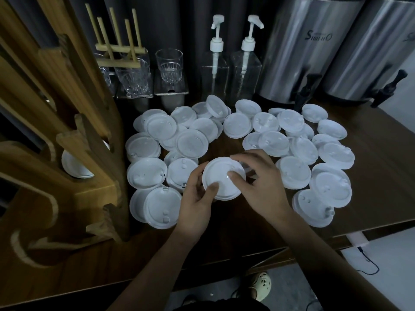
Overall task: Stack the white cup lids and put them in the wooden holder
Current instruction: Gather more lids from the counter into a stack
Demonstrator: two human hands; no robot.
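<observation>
Both hands, left hand (197, 198) and right hand (262, 182), grip a partly covered lid (221, 176).

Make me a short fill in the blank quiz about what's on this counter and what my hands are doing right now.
1. Both hands, the left hand and the right hand, hold one round white plastic cup lid above the ____ wooden counter.
2. Behind the loose white lids stand ____ clear pump bottles.
3. The tall wooden holder stands at the ____ side of the counter.
4. One slot of the holder already has a white ____ in it.

Missing words: dark; two; left; lid
</observation>
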